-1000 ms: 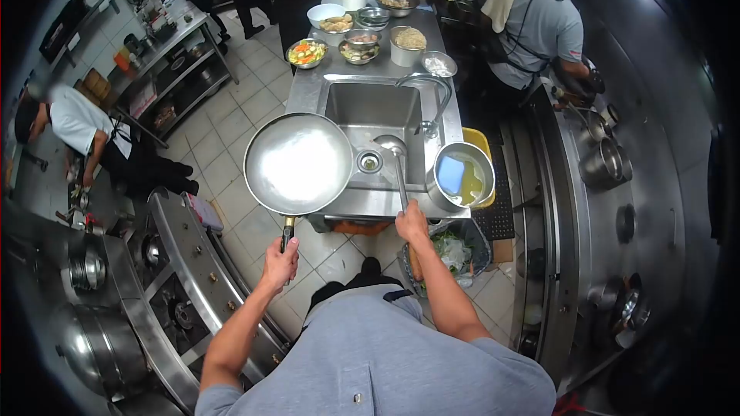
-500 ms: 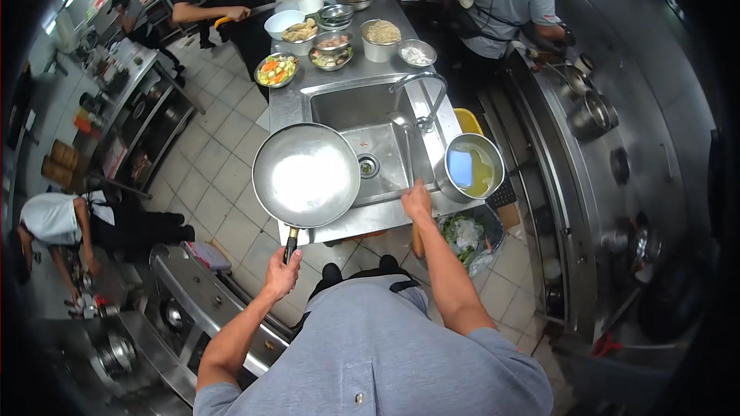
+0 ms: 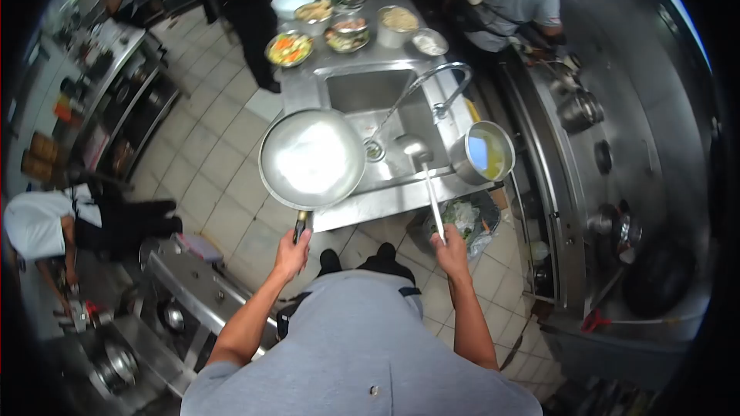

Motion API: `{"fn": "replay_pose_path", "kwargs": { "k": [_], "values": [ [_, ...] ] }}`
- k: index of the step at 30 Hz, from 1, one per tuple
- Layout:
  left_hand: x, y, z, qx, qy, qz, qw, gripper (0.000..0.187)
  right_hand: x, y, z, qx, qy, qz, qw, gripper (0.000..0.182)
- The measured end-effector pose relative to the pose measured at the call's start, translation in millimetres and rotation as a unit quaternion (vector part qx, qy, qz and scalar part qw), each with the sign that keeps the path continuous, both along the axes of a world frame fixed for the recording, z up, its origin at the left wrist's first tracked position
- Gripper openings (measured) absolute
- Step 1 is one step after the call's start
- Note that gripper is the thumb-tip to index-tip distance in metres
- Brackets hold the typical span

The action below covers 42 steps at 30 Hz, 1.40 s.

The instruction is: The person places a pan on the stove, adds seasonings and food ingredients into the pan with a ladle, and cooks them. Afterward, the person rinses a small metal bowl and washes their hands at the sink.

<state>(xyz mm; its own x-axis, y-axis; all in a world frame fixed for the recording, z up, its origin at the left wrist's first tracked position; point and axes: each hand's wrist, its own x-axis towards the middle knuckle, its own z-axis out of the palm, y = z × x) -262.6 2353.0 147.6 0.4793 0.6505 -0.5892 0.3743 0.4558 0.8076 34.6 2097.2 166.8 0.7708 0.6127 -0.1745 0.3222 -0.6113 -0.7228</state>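
Note:
My left hand (image 3: 292, 254) is closed round the black handle of a round metal pan (image 3: 312, 160), which is level over the left edge of the sink (image 3: 370, 92). My right hand (image 3: 451, 251) grips the long handle of a ladle (image 3: 415, 148), whose bowl is over the sink basin. A curved faucet (image 3: 455, 69) stands at the sink's right side, with water running from it toward the drain. To the right of the ladle sits a metal pot (image 3: 465, 162) holding yellowish liquid and a blue block.
Bowls of food, among them cut vegetables (image 3: 290, 49) and noodles (image 3: 398, 19), stand behind the sink. A waste bag (image 3: 466, 219) lies below its front right. Other people work behind and at left. Stoves (image 3: 566, 185) line the right side.
My right hand has drawn back and right along the ladle, whose bowl has come toward me. Water now runs from the faucet. The camera view has shifted slightly.

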Motion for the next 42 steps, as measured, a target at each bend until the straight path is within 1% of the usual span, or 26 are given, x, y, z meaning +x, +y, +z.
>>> {"fn": "replay_pose_path", "kwargs": {
  "k": [1,2,3,5,6,7,8,9,10,12,13,15,16,19,20,21,23,27,29,35,42],
  "values": [
    [-0.6,2.4,0.3,-0.017,-0.023,0.002,1.0,0.034,-11.1,-0.9,-0.8,0.077,0.106,-0.059,0.99,0.028],
    [-0.6,5.6,1.0,-0.015,-0.018,0.013,1.0,0.034,-20.5,6.3,17.5,0.08,0.182,-0.073,0.977,0.029],
    [4.0,9.2,2.0,-0.019,-0.025,0.012,0.999,0.036,-22.5,13.6,24.0,0.082,0.184,-0.066,0.977,0.029],
    [16.4,19.2,4.5,-0.018,-0.038,0.006,0.999,0.038,-18.2,24.8,32.6,0.159,0.355,-0.094,0.916,0.032],
    [21.1,21.1,6.0,-0.015,-0.04,0.034,0.999,0.039,-15.0,33.9,37.6,0.201,0.421,-0.114,0.877,0.034],
    [26.4,22.9,7.9,-0.01,-0.043,0.062,0.997,0.042,-2.9,40.3,28.4,0.204,0.418,-0.116,0.878,0.034],
    [30.3,25.0,7.9,0.005,-0.025,0.077,0.997,0.045,12.5,47.4,9.4,0.249,0.506,-0.117,0.818,0.032],
    [33.3,25.6,11.3,0.009,-0.028,0.075,0.997,0.045,22.1,55.4,6.5,0.291,0.588,-0.115,0.746,0.031],
    [35.4,28.0,15.4,0.002,-0.016,0.067,0.998,0.045,28.8,60.3,4.2,0.297,0.587,-0.112,0.745,0.031],
    [39.4,31.1,24.8,-0.008,0.007,0.059,0.998,0.045,35.9,78.5,0.3,0.256,0.597,-0.123,0.75,0.029],
    [39.9,30.5,26.8,-0.004,0.014,0.064,0.998,0.045,38.0,84.0,-0.4,0.254,0.605,-0.119,0.745,0.029],
    [41.3,29.7,25.0,0.036,0.054,0.034,0.997,0.045,43.2,89.3,-0.6,0.252,0.62,-0.118,0.734,0.024],
    [41.6,29.6,21.3,0.062,0.072,0.028,0.995,0.048,43.7,91.6,0.0,0.253,0.623,-0.115,0.731,0.024],
    [45.0,28.1,18.2,0.043,0.088,0.039,0.994,0.053,44.6,96.3,-0.6,0.251,0.627,-0.112,0.729,0.024],
    [44.9,29.0,10.6,0.039,0.084,0.042,0.995,0.056,45.3,96.9,0.4,0.244,0.62,-0.101,0.739,0.023],
    [47.4,29.3,10.1,0.039,0.077,0.029,0.996,0.056,47.4,97.4,2.8,0.237,0.634,-0.097,0.73,0.023],
    [49.7,27.6,13.1,0.011,0.075,0.059,0.995,0.055,46.5,99.3,11.5,0.236,0.633,-0.102,0.73,0.023],
    [52.5,23.8,11.1,0.032,0.098,0.049,0.993,0.057,48.1,101.0,4.4,0.231,0.635,-0.099,0.731,0.022],
    [52.0,25.3,12.4,0.023,0.096,0.048,0.994,0.057,52.1,97.5,0.8,0.239,0.65,-0.089,0.716,0.021],
    [49.2,28.4,11.2,0.013,0.093,0.041,0.995,0.057,56.8,95.8,-2.0,0.24,0.663,-0.091,0.703,0.021],
    [50.2,27.8,12.6,0.025,0.105,0.042,0.993,0.061,60.1,97.1,4.0,0.24,0.658,-0.076,0.71,0.022]
  ]
}}
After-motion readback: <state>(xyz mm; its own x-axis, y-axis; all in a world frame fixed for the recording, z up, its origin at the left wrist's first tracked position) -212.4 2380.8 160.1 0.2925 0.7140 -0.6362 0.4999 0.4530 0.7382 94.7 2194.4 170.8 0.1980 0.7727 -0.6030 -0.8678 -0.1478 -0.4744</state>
